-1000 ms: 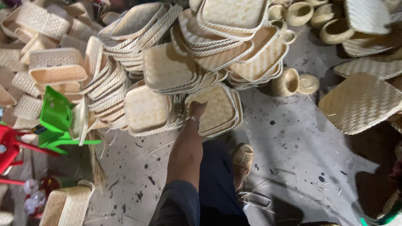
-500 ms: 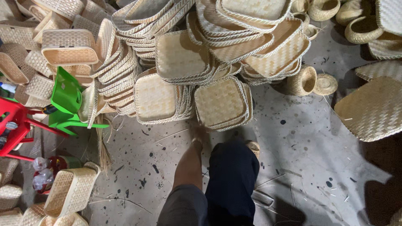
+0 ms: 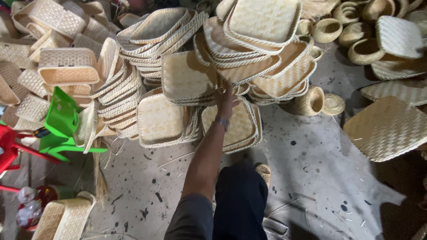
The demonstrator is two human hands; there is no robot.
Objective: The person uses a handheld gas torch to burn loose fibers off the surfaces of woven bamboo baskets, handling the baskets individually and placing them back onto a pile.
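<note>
since half a second ago the left arm has swung up from beside the leg and now reaches forward into the pile of woven trays.

nearest, a dark trouser leg [image 3: 240, 204] stands on the speckled concrete floor [image 3: 320, 178], with a foot in a woven sandal [image 3: 263, 171] just ahead of it. the left hand [image 3: 226, 100], a watch [image 3: 222, 121] on its wrist, lies against the lower edge of a leaning stack of square trays [image 3: 258, 62]; the fingers look curled at that edge, though i cannot tell whether they truly grip it. the right hand is out of sight.

below the hand a flat square tray [image 3: 238, 124] rests on the floor, and another square tray [image 3: 162, 120] sits just left of it. a green plastic stool [image 3: 62, 122] and a red stool [image 3: 9, 149] stand at the left. farther right, small round baskets [image 3: 313, 100] sit beside the stack, and a large woven mat [image 3: 387, 126] lies well apart. at the back left lie open rectangular baskets [image 3: 66, 66].
</note>
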